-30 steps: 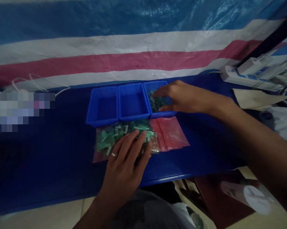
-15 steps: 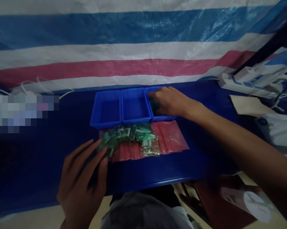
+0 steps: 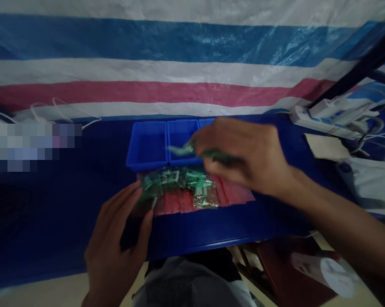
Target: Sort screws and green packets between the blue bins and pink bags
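Observation:
My right hand is closed around green plastic packets, above the middle and right bins; blur hides how many there are. Several small clear-and-green packets with white pieces inside lie in a row on pink plastic bags. At the row's left end is my left hand, fingers apart and fingertips at the green packet there. Behind the row stand a left blue bin, a middle blue bin and a right blue bin, the last mostly hidden by my right hand.
A white power strip with plugs and cables sits at the back right of the blue table. In front of it lie brown cardboard and a white bag. A striped sheet hangs behind. Below right, a cup rests on a stool.
My right hand has come up out of the right bin and moved nearer with green packets in it. The left hand has shifted slightly right, staying at the row's left end.

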`<state>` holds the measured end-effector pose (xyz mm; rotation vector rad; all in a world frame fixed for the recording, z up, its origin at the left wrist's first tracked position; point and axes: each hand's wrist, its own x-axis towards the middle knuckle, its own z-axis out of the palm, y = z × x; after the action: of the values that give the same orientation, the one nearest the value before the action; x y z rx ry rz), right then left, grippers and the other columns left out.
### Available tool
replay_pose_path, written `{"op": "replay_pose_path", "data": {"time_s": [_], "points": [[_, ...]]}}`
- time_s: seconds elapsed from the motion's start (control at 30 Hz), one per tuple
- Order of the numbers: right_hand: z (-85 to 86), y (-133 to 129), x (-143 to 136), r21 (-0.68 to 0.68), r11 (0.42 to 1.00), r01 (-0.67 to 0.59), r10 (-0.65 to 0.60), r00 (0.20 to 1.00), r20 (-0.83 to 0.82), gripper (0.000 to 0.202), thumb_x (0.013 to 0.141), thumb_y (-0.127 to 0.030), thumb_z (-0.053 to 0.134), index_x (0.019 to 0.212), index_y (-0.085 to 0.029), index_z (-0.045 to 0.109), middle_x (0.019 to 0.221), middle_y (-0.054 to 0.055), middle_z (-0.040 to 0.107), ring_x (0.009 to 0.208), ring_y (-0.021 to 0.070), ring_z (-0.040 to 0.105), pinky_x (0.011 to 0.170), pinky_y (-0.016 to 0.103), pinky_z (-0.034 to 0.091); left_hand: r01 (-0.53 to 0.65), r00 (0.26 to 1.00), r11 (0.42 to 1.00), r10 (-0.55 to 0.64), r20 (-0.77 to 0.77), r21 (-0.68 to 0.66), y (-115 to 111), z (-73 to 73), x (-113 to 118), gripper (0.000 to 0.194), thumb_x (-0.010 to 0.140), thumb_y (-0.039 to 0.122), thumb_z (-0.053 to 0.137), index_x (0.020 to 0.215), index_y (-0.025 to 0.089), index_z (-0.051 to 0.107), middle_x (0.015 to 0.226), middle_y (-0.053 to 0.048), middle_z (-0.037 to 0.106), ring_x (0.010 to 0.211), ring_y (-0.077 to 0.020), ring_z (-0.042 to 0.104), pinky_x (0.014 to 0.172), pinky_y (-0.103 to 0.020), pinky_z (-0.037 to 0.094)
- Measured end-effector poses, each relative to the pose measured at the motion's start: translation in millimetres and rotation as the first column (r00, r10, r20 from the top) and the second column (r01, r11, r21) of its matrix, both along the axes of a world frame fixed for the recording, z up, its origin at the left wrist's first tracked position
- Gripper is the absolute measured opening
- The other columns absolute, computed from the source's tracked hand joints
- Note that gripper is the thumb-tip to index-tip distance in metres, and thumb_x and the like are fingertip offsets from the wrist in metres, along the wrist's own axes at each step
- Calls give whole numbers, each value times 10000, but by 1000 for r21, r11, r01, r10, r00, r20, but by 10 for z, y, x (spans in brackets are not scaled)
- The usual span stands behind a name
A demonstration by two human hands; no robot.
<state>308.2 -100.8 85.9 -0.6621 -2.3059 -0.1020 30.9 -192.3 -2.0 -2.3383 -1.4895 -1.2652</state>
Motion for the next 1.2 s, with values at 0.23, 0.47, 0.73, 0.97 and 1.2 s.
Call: {"op": "replay_pose_path", "data": {"time_s": [0.23,0.47,0.73,0.97,1.2], "points": [[-528,-186,-214,350,911,-220,153,966,209,91,1006,-162,708,928,-208,706,1059,58,840,897,190,779,590,268,529,135,989,990,-133,-60,28,31,15,102,472,1013,116,725,1469,193,628,1401,-111,732,1333,-294,682,1087,-438,628],[-622,-202,84,378,915,-141,1,938,347,201,1022,-144,702,1223,-155,712,1321,164,792,1175,243,769,879,327,608,261,936,965,-249,-249,16,36,-115,92,364,1001,19,679,1352,117,694,1412,-135,736,1418,-319,638,1113,-474,620],[-617,-237,386,414,910,33,-180,931,319,324,1024,-68,647,1324,-188,671,1183,120,803,970,182,723,777,308,573,280,933,960,-276,-232,-19,55,-64,133,439,1013,31,681,1443,102,629,1497,-180,668,1507,-350,563,1151,-503,613],[-739,-282,548,393,911,123,-226,947,227,303,1003,-15,632,1256,-171,691,1063,81,747,894,145,683,665,244,523,272,919,962,-262,-294,-8,138,-19,251,451,1031,107,698,1474,87,615,1520,-214,639,1491,-377,568,1155,-536,590],[-891,-258,537,270,930,249,-292,947,132,310,1080,-40,520,1335,-169,640,1031,51,746,810,108,683,573,221,443,378,862,924,-330,-385,56,71,-79,486,348,1026,65,683,1370,107,708,1537,-167,653,1494,-384,556,1213,-535,501]]}}
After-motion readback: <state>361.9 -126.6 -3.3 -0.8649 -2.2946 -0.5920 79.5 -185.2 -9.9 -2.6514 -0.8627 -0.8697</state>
